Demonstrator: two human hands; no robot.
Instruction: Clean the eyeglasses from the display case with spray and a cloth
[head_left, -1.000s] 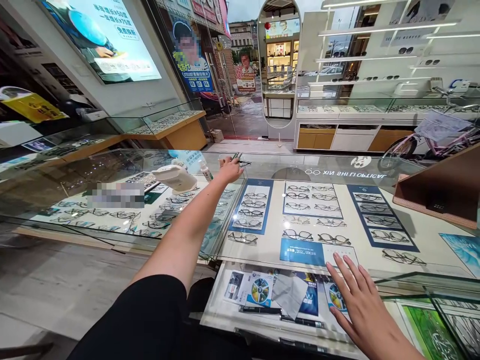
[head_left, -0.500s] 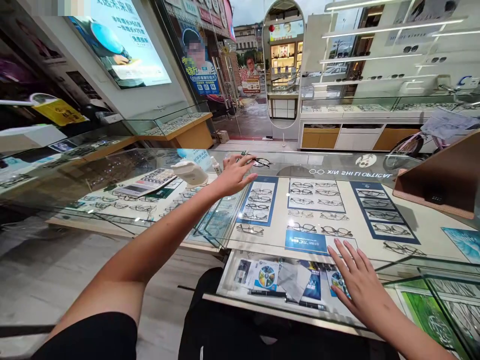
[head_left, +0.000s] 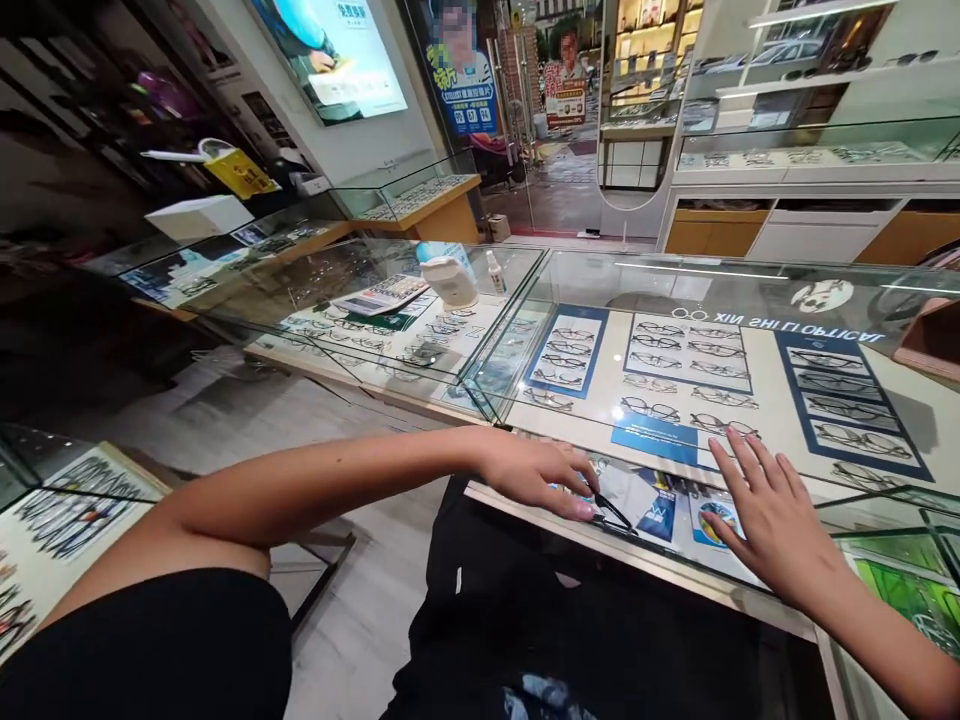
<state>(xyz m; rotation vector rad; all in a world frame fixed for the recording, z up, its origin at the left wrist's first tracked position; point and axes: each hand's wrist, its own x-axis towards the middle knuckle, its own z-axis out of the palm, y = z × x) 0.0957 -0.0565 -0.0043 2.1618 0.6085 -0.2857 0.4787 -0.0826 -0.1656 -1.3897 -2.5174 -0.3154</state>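
My left hand (head_left: 534, 474) is over the pulled-out drawer (head_left: 694, 572), its fingers closed on a pair of dark-framed glasses (head_left: 614, 511). The fingers hide part of the frame. Below and beside it in the drawer are a blue packet with a white W (head_left: 658, 517), a card with a round coloured picture (head_left: 712, 522) and a pale cloth. My right hand (head_left: 776, 522) has its fingers spread and lies palm down near the front edge of the glass counter (head_left: 757, 270), holding nothing.
Rows of glasses (head_left: 649, 410) lie under the glass on pale and blue boards. A calculator (head_left: 386, 295), a white device (head_left: 448, 283) and a small spray bottle (head_left: 495, 272) stand on the counter's left part. Another display case (head_left: 82, 505) is at the lower left.
My left hand has come back from the counter's far edge to the drawer, bringing the glasses. My right hand stays spread at the front edge. The view has tilted down and turned left.
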